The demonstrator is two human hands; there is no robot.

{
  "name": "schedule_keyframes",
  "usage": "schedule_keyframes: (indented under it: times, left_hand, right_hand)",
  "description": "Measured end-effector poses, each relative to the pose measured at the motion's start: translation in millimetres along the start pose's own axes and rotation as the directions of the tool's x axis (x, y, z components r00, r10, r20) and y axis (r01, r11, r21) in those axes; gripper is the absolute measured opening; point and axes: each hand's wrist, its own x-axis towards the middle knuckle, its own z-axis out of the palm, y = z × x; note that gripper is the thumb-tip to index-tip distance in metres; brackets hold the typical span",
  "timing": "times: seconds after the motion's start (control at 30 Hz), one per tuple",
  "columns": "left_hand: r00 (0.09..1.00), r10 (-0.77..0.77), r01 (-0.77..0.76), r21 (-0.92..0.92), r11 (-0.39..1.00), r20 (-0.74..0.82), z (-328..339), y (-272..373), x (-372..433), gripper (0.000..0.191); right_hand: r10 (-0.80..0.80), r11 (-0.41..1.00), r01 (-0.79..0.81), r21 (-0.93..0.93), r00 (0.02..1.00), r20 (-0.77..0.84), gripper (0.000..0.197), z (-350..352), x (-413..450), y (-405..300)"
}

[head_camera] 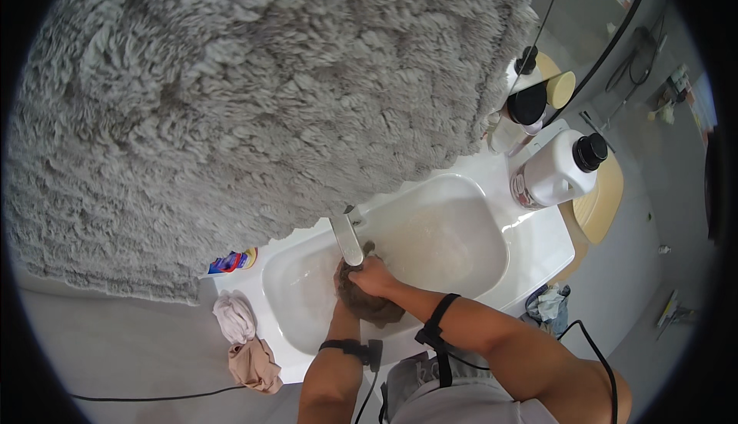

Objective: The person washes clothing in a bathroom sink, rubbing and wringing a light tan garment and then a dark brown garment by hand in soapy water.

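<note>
Both hands are at a brown-grey wet cloth (375, 304) over the white washbasin (501, 308), just under the metal faucet (347, 239). My right hand (373, 276) grips the cloth from the right, its fingers curled by the spout's end. On the cloth's left side is my left hand (340, 277), mostly hidden behind the cloth and spout, its fingers around the fabric. Cloudy water (432, 245) with some foam lies in the basin. The cloth's lower part hangs bunched between the forearms.
A grey shaggy textile (259, 89) covers the upper left. On the counter's right end stands a white jug with a black cap (553, 170), near several toiletry bottles. A white cloth (234, 317) and a beige cloth (255, 365) lie at the left edge. Black cables run by both arms.
</note>
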Motion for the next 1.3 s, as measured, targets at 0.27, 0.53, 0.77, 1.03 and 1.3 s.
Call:
schedule_keyframes:
  times: [0.27, 0.53, 0.77, 1.03, 1.3]
  left_hand:
    - [0.907, 0.118, 0.035, 0.353, 0.935, -0.404, 45.2, -20.3, -31.0, 0.040]
    - [0.651, 0.643, 0.196, 0.908, 0.371, -0.403, -41.3, 63.4, -84.3, 0.036]
    - [0.762, 0.552, 0.608, 0.666, -0.432, -0.338, 47.8, 33.4, -106.4, 0.093]
    - [0.990, 0.108, 0.047, 0.511, -0.858, 0.090, 50.5, -34.6, -27.4, 0.126]
    - [0.942, 0.325, 0.260, 0.790, -0.556, -0.081, 10.0, -1.4, 16.8, 0.071]
  right_hand:
    - [0.012, 0.889, -0.020, -0.457, 1.000, -0.019, 0.035, -63.2, 22.5, 23.7]
    - [0.122, 0.747, -0.148, -0.648, 0.989, -0.086, 0.074, -194.6, -1.5, 61.0]
    - [0.207, 0.305, 0.056, -0.951, 0.971, 0.123, 0.081, -155.3, -41.5, 25.8]
    - [0.208, 0.273, 0.261, -0.926, 0.924, 0.321, 0.079, -150.5, -48.8, 51.7]
    - [-0.175, 0.729, 0.173, -0.662, 0.983, 0.064, 0.065, -184.3, -109.0, 42.3]
